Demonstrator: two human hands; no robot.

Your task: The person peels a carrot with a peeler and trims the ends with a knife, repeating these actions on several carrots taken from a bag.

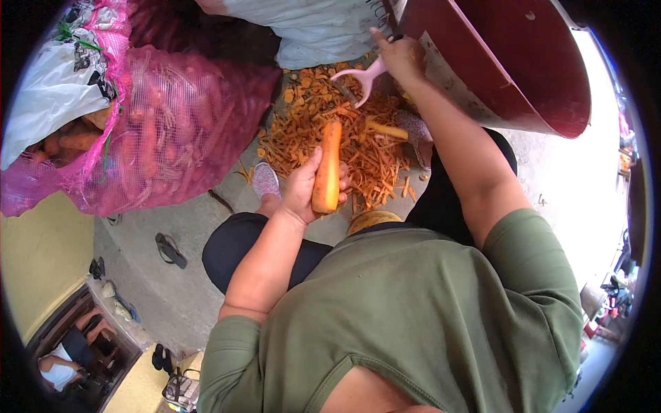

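Note:
My left hand (303, 184) is wrapped round a carrot (329, 168), held upright over the floor between my knees. Part of the carrot's skin is off, leaving a smooth orange surface, while dark patches show near its lower end. In my right hand (403, 60) is a pink Y-shaped peeler (366, 79), its forked head pointing left, apart from the carrot. Beneath both hands spreads a heap of orange carrot peelings (375, 162). A paler peeled piece (387, 130) rests on the heap near my right foot.
A pink mesh sack (186, 131) full of carrots stands at the left. A white sack (323, 31) is at the back, and a large dark-red container (496, 69) stands at the right. A loose sandal (170, 250) lies on the concrete floor. Another person (65, 361) shows at lower left.

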